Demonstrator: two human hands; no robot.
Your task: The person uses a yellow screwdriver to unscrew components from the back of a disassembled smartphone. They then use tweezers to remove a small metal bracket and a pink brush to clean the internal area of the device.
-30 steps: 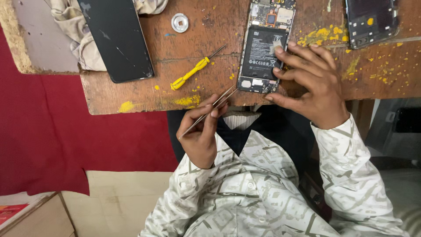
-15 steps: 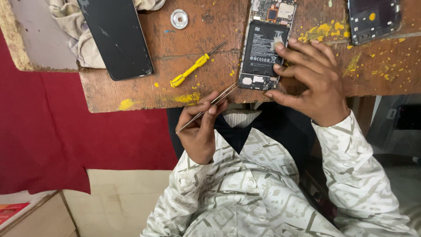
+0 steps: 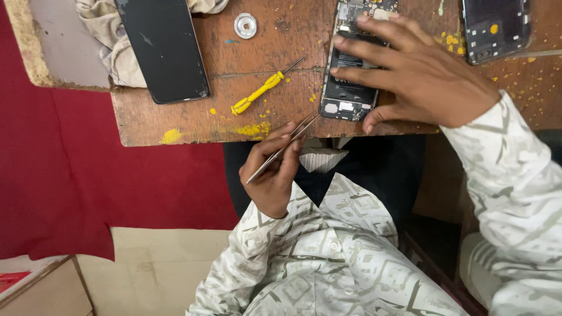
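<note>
My left hand [image 3: 272, 175] grips thin metal tweezers [image 3: 282, 149] just below the near edge of the wooden table [image 3: 175, 123]. Their tips point up towards the bottom of an opened phone [image 3: 349, 93], whose back is off so its black battery and boards show. My right hand [image 3: 418, 76] lies flat on that phone with fingers spread, covering its upper right part, and the thumb sits at the table edge. A yellow-handled screwdriver [image 3: 257, 93] lies on the table between the hands, left of the phone.
A black phone panel [image 3: 164, 50] rests on a crumpled cloth [image 3: 108, 41] at the left. A round metal disc [image 3: 246, 25] sits near the top, and another dark phone part [image 3: 494, 26] at the top right. Yellow flecks dot the wood. Red cloth [image 3: 70, 175] hangs below left.
My right hand has flattened and spread its fingers across the opened phone. My left hand still holds the tweezers near the table edge. The view has shifted slightly.
</note>
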